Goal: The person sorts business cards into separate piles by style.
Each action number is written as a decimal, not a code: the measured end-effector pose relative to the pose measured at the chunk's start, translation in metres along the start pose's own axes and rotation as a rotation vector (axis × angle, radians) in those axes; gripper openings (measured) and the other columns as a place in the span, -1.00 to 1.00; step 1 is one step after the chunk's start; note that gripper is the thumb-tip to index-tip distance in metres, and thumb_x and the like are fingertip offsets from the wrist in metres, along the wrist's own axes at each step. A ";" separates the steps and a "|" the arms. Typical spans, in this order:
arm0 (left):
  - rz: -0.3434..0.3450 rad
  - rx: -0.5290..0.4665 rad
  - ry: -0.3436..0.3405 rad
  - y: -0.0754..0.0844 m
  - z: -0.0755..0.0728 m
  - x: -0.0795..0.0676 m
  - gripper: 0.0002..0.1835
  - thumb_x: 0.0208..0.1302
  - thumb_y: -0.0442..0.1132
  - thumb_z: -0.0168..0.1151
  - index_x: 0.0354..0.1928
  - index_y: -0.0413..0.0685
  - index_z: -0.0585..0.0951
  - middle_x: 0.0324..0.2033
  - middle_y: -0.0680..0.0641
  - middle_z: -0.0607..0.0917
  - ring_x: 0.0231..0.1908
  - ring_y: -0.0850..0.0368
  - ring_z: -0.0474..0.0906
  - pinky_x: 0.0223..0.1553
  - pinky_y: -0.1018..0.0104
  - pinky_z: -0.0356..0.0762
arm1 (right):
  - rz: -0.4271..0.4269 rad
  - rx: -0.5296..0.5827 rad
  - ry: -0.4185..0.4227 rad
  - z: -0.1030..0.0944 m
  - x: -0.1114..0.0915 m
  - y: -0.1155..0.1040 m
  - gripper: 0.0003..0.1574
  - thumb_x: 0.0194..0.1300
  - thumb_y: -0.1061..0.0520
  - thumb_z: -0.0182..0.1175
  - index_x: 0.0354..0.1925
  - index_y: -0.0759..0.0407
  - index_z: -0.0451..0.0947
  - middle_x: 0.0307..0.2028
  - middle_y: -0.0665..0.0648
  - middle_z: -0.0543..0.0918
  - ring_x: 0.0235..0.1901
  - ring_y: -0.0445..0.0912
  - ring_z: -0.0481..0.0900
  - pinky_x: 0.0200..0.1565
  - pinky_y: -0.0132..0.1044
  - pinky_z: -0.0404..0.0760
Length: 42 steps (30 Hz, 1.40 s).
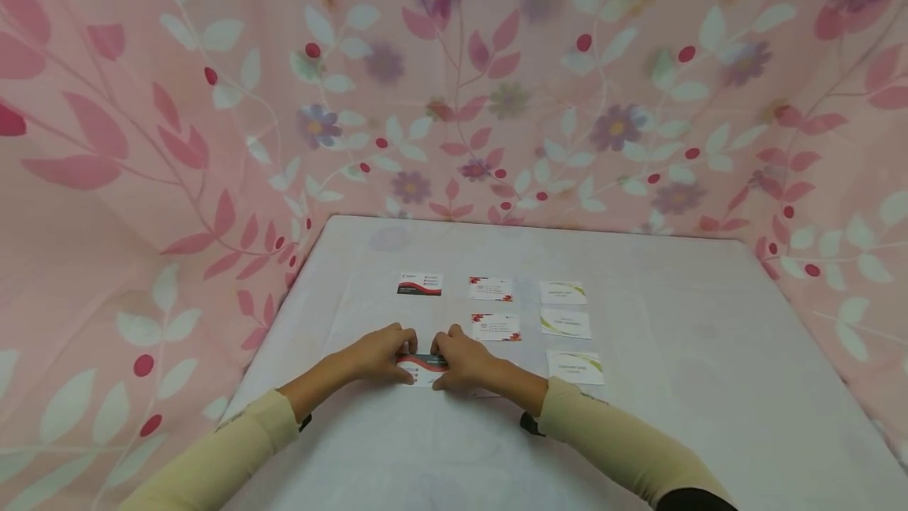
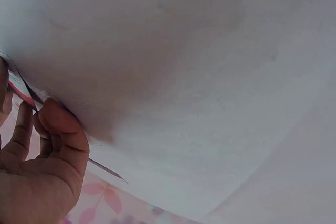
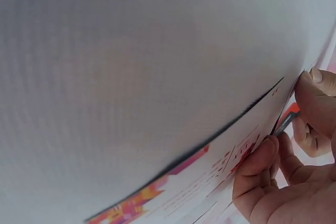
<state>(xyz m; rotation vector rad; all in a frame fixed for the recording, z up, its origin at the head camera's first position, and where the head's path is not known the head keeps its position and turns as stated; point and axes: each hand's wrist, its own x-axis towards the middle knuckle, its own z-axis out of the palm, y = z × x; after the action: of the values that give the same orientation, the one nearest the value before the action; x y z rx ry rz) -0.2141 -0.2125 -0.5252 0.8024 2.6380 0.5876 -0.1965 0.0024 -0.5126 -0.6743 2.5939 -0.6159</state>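
The left hand (image 1: 381, 353) is pinching the left end of the card (image 1: 423, 371), with the thumb at the near corner and a bent finger at the far corner. The right hand (image 1: 464, 361) is pinching the right end in the same manner; both grips are narrow, and the card is spanning the gap between them. The dark band of the card is facing away from the person. Whether the card is resting flat or lifting slightly cannot be told. The table (image 1: 674, 400) is extending beneath the card, reaching farther to its right than to its left. A red card (image 1: 420, 284) is lying beyond the card, its dark band facing the near side. Two floral cards (image 1: 496, 327) are lying beyond and to the right of the card, one behind the other. A third floral piece (image 3: 178, 192) is lying to the right of the card, close to the right hand; in the head view the forearm is covering most of it. Three green cards (image 1: 575, 367) are forming a column farther right of the card, the nearest being roughly level with it. A flowered curtain (image 1: 454, 101) is hanging beyond the card, past the table edge.
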 end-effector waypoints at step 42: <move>-0.019 -0.053 0.044 0.003 0.004 -0.009 -0.56 0.06 -0.05 0.52 -0.12 0.05 0.49 -0.27 0.03 0.49 -0.26 0.19 0.41 -0.23 0.34 0.42 | -0.012 0.204 0.062 0.005 -0.004 0.001 -0.66 0.36 0.27 0.17 0.07 0.04 0.43 -0.10 0.01 0.63 -0.19 -0.16 0.51 -0.10 -0.30 0.50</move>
<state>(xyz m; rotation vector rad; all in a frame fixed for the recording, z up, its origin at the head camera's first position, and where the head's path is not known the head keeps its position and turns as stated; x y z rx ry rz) -0.2037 -0.2147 -0.5257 0.7569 2.6546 0.6747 -0.1909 0.0040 -0.5162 -0.6141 2.5378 -0.9040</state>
